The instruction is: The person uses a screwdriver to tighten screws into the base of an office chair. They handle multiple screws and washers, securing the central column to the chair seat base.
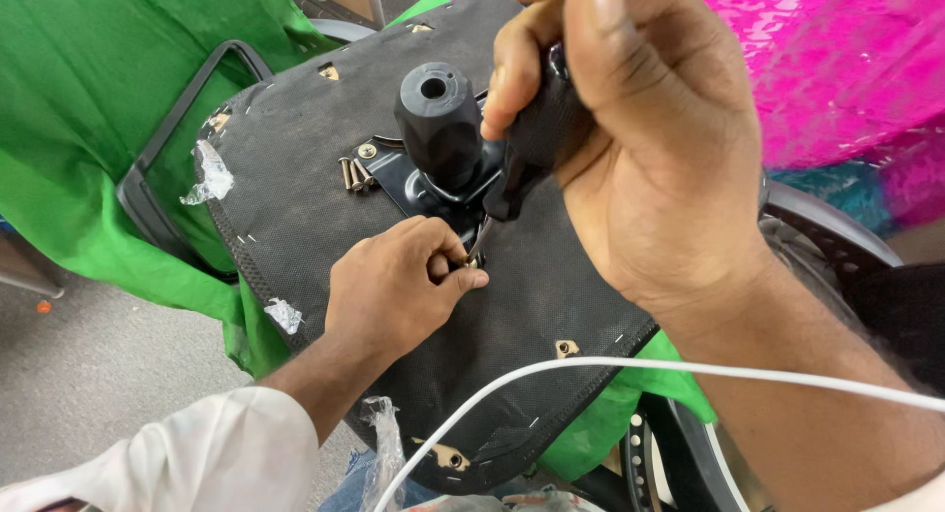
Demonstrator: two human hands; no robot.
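**Screw going in at mount plate, both hands on it**

Screw (472,263) sits at the near edge of the black metal mount plate (418,189), on the underside of the upturned seat base (295,187). Left hand (394,286) pinches the screw between thumb and fingertips. Right hand (630,128) is closed around the black screwdriver (522,153) handle, tip on the screw head. Black cylinder socket (438,123) stands upright from the plate, just beyond the screw. Spare screws (354,172) lie grouped just left of the plate. Green cloth (89,89) is under and left of the seat, pink fabric (837,59) right of it. White cable (610,366) crosses nearer than the plate.
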